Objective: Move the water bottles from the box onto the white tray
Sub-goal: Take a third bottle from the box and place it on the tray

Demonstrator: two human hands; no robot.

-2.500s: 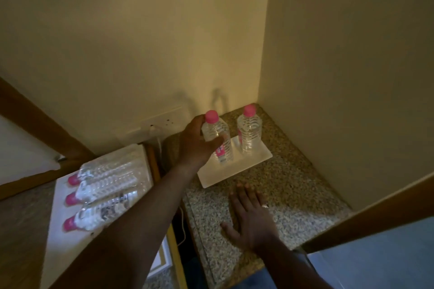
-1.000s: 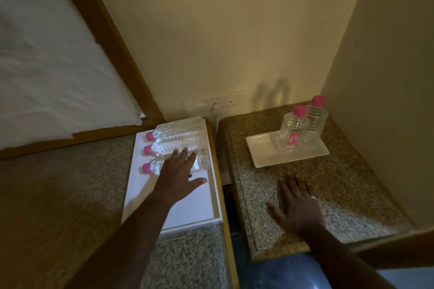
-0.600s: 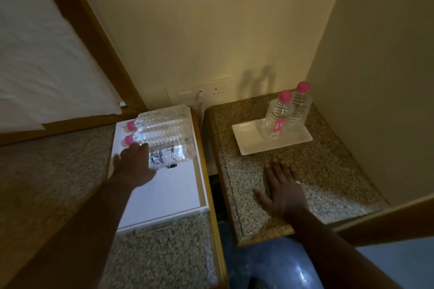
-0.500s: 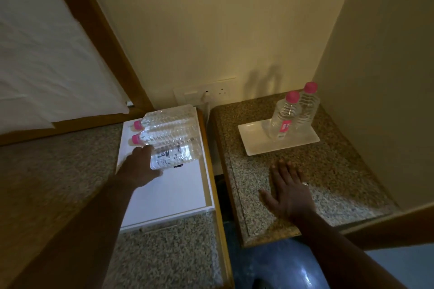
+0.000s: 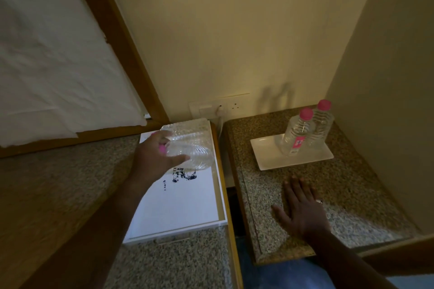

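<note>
My left hand (image 5: 155,157) is curled around the cap end of the nearest water bottle (image 5: 192,153) in the box (image 5: 178,209), thumb stretched along its near side and fingers over the top, the pink cap just showing between them. That bottle lies on its side with its long axis running left to right, cap toward my palm and base pointing at the box's right wall; whether it has left the box floor I cannot tell. At least one more bottle lies behind it, against the back of the box. My right hand (image 5: 303,211) rests flat and spread on the granite side table (image 5: 352,195), holding nothing. The white tray (image 5: 270,155) sits to the right of the box, past the gap, with two bottles (image 5: 305,131) standing upright on its right half. Its left half is bare, so I judge the carry goes rightward with the bottle swung upright.
</note>
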